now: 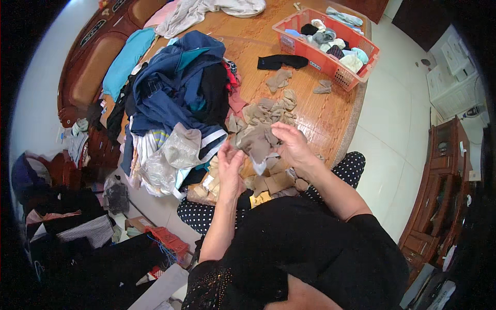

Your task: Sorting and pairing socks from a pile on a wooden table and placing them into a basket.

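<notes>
A thin taupe sock (256, 140) is stretched between my hands above the mat, with a pale, whitish piece hanging at its lower end. My right hand (294, 146) pinches its right edge. My left hand (231, 164) is closed at its left side, fingertips together against the fabric. Just beyond lies a loose heap of beige and taupe thin socks (269, 111). Closer to my lap, folded tan socks (279, 182) lie in a bunch, partly hidden by my forearms. A black sock (281, 62) and a small taupe sock (323, 87) lie farther off.
A large clothes pile with a navy garment (165, 98) and a clear plastic bag (173, 155) rises at left. A red plastic basket (356, 77) of balled socks stands far right. A blue pillow (126, 59) leans by the wooden headboard (82, 72). Tiled floor (392, 119) lies right.
</notes>
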Available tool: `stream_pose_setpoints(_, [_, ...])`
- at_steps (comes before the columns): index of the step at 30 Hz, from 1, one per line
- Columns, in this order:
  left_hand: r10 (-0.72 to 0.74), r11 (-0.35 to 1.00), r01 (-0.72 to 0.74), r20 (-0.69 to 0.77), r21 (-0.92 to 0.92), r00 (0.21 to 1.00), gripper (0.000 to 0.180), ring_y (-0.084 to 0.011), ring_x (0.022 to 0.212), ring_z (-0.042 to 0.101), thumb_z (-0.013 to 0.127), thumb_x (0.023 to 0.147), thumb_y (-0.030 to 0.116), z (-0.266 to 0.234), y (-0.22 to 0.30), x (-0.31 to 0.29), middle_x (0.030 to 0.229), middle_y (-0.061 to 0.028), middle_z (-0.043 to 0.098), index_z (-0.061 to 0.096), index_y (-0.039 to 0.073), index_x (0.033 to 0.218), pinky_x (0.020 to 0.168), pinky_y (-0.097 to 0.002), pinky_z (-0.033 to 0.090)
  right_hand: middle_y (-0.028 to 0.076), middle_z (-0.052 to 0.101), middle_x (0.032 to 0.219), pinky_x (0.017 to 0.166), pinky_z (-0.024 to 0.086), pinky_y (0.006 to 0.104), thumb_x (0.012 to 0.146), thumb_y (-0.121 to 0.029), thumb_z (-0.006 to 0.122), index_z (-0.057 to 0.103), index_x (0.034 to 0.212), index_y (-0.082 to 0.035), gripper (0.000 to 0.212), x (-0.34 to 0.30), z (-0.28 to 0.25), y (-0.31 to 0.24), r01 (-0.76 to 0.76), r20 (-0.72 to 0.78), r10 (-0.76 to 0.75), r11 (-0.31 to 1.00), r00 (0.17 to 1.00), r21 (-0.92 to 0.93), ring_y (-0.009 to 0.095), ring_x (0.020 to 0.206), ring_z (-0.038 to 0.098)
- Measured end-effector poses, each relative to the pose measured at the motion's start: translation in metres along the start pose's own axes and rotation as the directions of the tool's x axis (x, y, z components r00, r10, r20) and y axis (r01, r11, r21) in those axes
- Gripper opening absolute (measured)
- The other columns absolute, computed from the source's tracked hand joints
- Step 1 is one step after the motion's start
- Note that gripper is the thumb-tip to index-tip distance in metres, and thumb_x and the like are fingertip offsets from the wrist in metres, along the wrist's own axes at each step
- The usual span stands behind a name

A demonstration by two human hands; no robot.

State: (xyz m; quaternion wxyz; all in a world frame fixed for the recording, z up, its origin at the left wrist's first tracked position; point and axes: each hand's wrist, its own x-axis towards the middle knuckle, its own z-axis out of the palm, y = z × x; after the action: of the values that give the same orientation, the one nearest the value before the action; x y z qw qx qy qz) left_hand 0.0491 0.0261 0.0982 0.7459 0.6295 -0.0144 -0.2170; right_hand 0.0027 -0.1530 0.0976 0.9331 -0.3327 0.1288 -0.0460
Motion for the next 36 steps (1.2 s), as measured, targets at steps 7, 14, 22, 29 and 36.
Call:
stream_pose_setpoints(7, [-0.043,0.999,0.032,0.403,0.034,0.914,0.06,-0.0168,0.103,0.05,0.068,0.078,0.014,0.0,-0.007,0.008,0.121,-0.0106,0.047,0.037,0.0,0.127,0.09,-0.0285,0.04,0.007,0.062,0.096,0.07,0.053,0.0382,0.089,-0.015,0.052,0.057,0.099,-0.007,0.014,0.006,-0.011,0.001,-0.142,0.106,0.131,0.985,0.986,0.095,0.019,0.087,0.062])
stream_pose_setpoints(14, [-0.075,0.969,0.161,0.397,-0.187,0.915,0.035,-0.0114,0.096,0.057,0.061,0.082,0.007,-0.011,-0.013,0.002,0.111,-0.0061,0.059,0.054,-0.002,0.116,0.087,-0.0273,0.043,0.009,0.062,0.082,0.044,0.049,0.0303,0.086,-0.017,0.05,0.056,0.093,-0.002,0.018,0.008,-0.016,-0.004,-0.162,-0.129,0.15,0.983,0.98,-0.086,0.017,0.062,0.061])
stream_pose_setpoints(22, [0.06,0.741,0.208,0.371,-0.639,0.927,0.054,-0.0261,0.111,0.052,0.066,0.077,0.024,-0.002,0.015,0.013,0.121,-0.0187,0.053,0.048,-0.005,0.119,0.099,-0.038,0.038,0.012,0.061,0.071,0.036,0.044,0.0264,0.086,-0.021,0.048,0.054,0.089,-0.003,0.019,0.005,-0.015,0.011,-0.458,-0.148,0.435,0.859,0.888,-0.23,0.017,0.047,0.057])
stream_pose_setpoints(29, [-0.05,0.585,0.224,0.241,-0.779,0.969,0.029,-0.0274,0.096,0.059,0.046,0.089,0.01,-0.01,0.003,0.025,0.105,-0.0192,0.059,0.051,-0.007,0.112,0.088,-0.0362,0.049,0.013,0.06,0.08,0.046,0.049,0.0268,0.09,-0.018,0.041,0.051,0.095,0.0,0.021,-0.002,-0.012,0.019,-0.42,0.017,0.436,0.875,0.9,-0.243,0.018,0.056,0.06])
stream_pose_setpoints(36, [-0.135,0.591,0.2,0.148,-0.782,0.98,0.031,-0.0289,0.1,0.058,0.041,0.09,0.009,-0.008,0.0,0.026,0.11,-0.0214,0.058,0.05,-0.008,0.114,0.091,-0.0371,0.048,0.007,0.055,0.095,0.071,0.047,0.0267,0.081,0.002,0.049,0.051,0.107,0.0,0.026,-0.008,-0.017,0.03,0.302,0.309,-0.152,0.795,0.939,-0.526,0.013,0.082,0.056])
